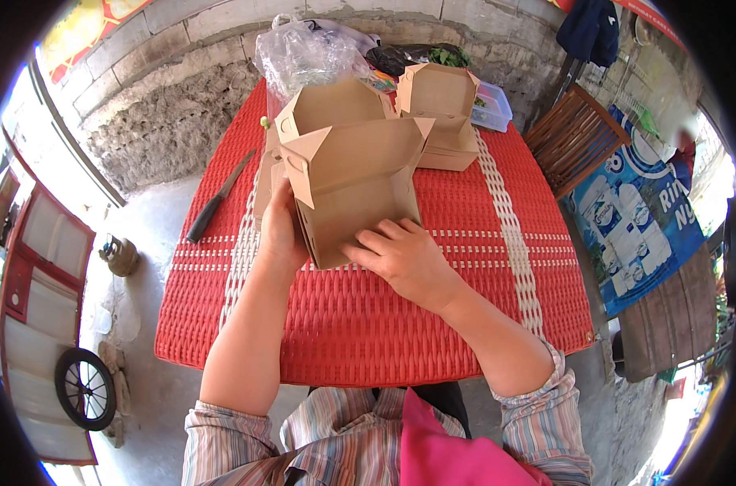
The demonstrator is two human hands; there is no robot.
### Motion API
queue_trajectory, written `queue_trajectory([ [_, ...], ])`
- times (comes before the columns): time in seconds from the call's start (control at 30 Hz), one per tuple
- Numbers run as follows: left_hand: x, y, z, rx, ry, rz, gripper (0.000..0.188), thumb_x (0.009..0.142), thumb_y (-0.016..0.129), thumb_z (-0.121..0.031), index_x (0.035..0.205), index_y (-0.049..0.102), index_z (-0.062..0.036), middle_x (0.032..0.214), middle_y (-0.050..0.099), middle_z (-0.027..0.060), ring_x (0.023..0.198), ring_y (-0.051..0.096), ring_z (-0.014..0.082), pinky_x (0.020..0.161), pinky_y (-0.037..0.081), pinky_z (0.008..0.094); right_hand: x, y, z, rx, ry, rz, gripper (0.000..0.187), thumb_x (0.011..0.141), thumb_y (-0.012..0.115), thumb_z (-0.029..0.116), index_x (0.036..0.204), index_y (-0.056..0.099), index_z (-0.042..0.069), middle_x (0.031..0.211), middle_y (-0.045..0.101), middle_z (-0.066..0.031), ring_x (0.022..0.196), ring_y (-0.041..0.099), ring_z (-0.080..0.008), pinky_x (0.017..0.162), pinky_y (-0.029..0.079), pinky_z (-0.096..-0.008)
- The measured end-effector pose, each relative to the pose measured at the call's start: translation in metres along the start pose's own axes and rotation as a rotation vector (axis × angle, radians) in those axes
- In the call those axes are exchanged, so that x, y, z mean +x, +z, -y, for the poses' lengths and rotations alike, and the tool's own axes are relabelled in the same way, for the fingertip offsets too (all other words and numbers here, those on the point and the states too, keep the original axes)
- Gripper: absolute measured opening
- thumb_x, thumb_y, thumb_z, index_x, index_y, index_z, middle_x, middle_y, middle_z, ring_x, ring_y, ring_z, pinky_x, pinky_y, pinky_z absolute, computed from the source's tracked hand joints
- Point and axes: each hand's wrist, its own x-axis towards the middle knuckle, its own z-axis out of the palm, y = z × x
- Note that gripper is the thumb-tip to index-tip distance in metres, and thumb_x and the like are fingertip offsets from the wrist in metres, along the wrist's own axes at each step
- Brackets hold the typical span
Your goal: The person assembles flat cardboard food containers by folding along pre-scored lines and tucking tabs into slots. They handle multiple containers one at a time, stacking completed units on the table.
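Note:
A brown cardboard food box (360,206) with its lid raised is tilted toward me over the middle of the table. My left hand (280,231) is closed around its left side, the fingers partly hidden behind the wall. My right hand (404,257) grips the near right side, with its fingertips bent over the edge. Just behind stands another open cardboard box (331,107), partly covered by the held one. Farther right, an open box (437,89) tops a stack of similar boxes (449,154).
A red woven table (368,340) lies under everything. At its left is a dark-handled knife (220,198). Clear plastic bags (307,57) and a translucent plastic tub (491,109) sit at the back. A wooden chair (574,138) stands to the right, a gas cylinder (120,256) to the left.

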Motion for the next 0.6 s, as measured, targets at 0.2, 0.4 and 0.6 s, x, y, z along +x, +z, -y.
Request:
queue_trajectory([
  [0.2,-0.001,0.005,0.006,0.221,0.034,-0.161,0.037,0.105,0.041,-0.023,0.133,0.05,-0.0004,0.122,0.064,0.0152,0.104,0.067,0.0255,0.084,0.058,0.039,-0.007,0.009,0.005,0.028,0.029,0.16,0.033,0.083,0.059,0.014,0.115,0.067,0.017,0.098,0.06,0.0015,0.091,0.059,-0.0189,0.079,0.05,-0.035],
  [0.4,-0.004,0.008,0.004,0.368,0.278,-0.177,0.044,0.099,0.056,-0.008,0.136,0.032,-0.0133,0.116,0.066,0.0171,0.098,0.068,0.0229,0.081,0.059,0.0384,-0.007,0.01,0.011,0.045,0.042,0.167,0.027,0.084,0.057,0.013,0.109,0.066,0.015,0.097,0.061,0.0009,0.092,0.062,-0.0188,0.078,0.051,-0.0347],
  [0.6,0.0,-0.002,0.002,0.326,0.218,-0.061,0.053,0.105,0.044,-0.041,0.144,0.044,-0.0056,0.134,0.058,0.0128,0.118,0.059,0.0213,0.098,0.051,0.0377,-0.008,0.01,0.01,0.069,0.059,0.182,0.027,0.085,0.056,0.012,0.11,0.066,0.015,0.097,0.061,-0.0003,0.093,0.062,-0.0195,0.079,0.051,-0.035],
])
